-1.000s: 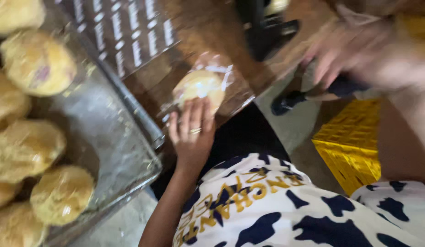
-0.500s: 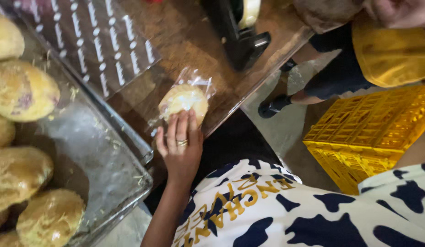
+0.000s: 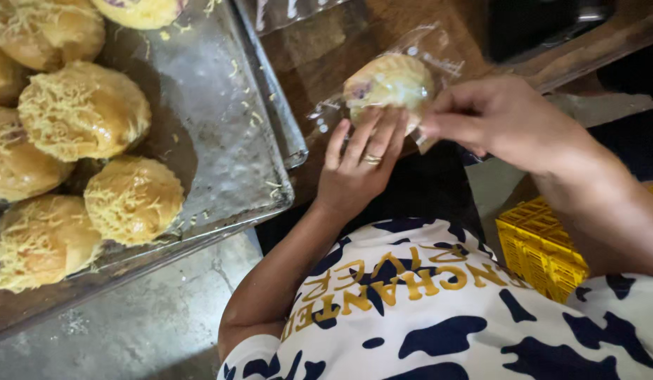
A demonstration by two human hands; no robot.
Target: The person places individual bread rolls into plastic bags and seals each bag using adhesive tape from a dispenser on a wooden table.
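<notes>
A: One bun [image 3: 388, 83] in a clear wrapper [image 3: 423, 49], sitting on the wooden surface [image 3: 319, 60] beside the metal tray [image 3: 235, 162].
B: Hands?
A: Left hand [image 3: 358, 165] open, fingers flat against it; right hand [image 3: 498, 116] pinching the wrapper edge.
B: Handling?
A: Probably light, soft, squashable; film looks slippery, so grip the wrapper edge, not the bread.

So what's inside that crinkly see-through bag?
Inside the clear plastic bag sits one round golden bun. The left hand covers its lower edge, and the right hand pinches the bag beside it.
</notes>
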